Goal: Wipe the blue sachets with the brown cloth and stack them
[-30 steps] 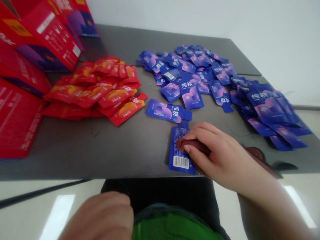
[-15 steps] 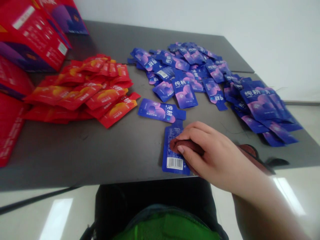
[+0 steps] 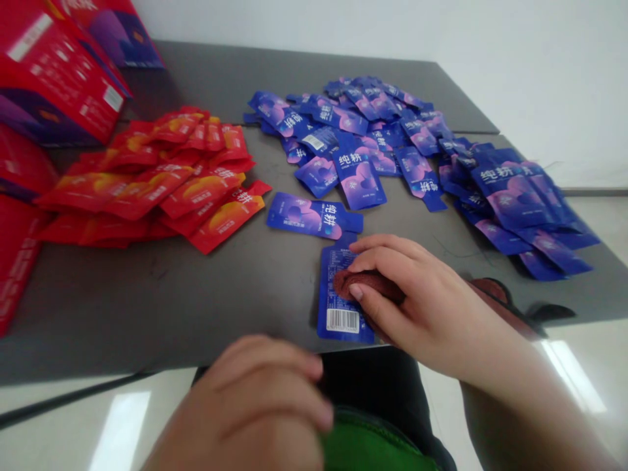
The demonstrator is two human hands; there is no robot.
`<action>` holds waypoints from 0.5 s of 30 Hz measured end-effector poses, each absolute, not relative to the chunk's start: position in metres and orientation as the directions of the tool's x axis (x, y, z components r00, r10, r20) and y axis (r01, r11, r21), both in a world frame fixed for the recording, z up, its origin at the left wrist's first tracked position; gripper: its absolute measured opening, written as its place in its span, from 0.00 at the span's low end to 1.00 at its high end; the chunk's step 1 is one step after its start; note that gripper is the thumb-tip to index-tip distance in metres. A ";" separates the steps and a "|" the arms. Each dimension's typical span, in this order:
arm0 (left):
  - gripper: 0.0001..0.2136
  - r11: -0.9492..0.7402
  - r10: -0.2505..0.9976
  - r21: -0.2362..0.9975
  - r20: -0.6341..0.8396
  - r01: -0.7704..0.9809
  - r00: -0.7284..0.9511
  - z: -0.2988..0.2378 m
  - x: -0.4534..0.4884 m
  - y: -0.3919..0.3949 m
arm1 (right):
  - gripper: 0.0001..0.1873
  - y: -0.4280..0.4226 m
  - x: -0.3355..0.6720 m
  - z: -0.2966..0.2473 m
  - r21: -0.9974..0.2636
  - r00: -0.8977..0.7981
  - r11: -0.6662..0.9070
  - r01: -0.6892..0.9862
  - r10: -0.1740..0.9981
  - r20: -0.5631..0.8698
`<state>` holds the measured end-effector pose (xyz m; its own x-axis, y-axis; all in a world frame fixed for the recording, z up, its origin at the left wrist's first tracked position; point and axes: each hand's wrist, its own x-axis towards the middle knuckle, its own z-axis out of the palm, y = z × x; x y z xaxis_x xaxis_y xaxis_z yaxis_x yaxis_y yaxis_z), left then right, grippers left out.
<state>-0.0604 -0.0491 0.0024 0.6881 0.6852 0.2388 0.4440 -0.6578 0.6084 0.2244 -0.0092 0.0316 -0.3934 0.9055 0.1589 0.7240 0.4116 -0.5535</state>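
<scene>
My right hand (image 3: 417, 301) grips a folded reddish-brown cloth (image 3: 350, 286), its fingers and thumb wrapped round it. The cloth rests on a blue pouch (image 3: 328, 297) that lies back side up near the table's front edge, barcode toward me. My hand and the cloth cover the pouch's right part. My left hand (image 3: 260, 405) is at the bottom, in front of the table edge, with fingers loosely bent and apart; its thumb is hidden, and nothing shows in it. Another blue pouch (image 3: 309, 216) lies front side up just beyond the first one.
A pile of red pouches (image 3: 161, 176) lies at the left beside red boxes (image 3: 63, 72). Many blue pouches are heaped at the back (image 3: 343, 131) and stacked at the right (image 3: 515, 203). A brown and black object (image 3: 495, 294) lies behind my right wrist.
My left hand has come into view from the bottom. My right hand stays on the cloth over the pouch, nearly still. The view has shifted slightly.
</scene>
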 end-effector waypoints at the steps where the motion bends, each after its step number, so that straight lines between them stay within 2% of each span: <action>1: 0.09 -0.688 0.688 0.543 0.278 0.481 0.670 0.007 -0.050 -0.039 | 0.07 -0.010 0.225 0.031 -0.557 -0.390 0.410 0.722 0.907 0.161; 3: 0.17 -0.699 0.706 0.418 0.277 0.580 0.651 0.013 -0.030 -0.022 | 0.07 -0.011 0.225 0.031 -0.575 -0.372 0.393 0.718 0.914 0.161; 4: 0.19 -0.694 0.708 0.411 0.241 0.591 0.664 0.014 -0.022 -0.015 | 0.08 -0.012 0.225 0.031 -0.585 -0.359 0.382 0.716 0.919 0.161; 8: 0.21 -0.629 0.745 0.473 0.144 0.616 0.651 0.008 -0.010 -0.001 | 0.10 -0.012 0.224 0.031 -0.606 -0.335 0.365 0.707 0.927 0.168; 11: 0.25 -0.617 0.755 0.483 0.142 0.621 0.640 0.005 -0.014 0.000 | 0.12 -0.012 0.225 0.030 -0.614 -0.325 0.364 0.701 0.928 0.180; 15: 0.25 -0.644 0.729 0.494 0.163 0.585 0.665 0.009 -0.017 0.000 | 0.12 -0.013 0.229 0.030 -0.641 -0.320 0.379 0.668 0.923 0.213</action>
<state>-0.0170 0.0002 0.0085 0.6650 0.7290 0.1626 0.5848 -0.6436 0.4937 0.2289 -0.0135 0.0304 -0.3196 0.9233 0.2130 0.6676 0.3790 -0.6409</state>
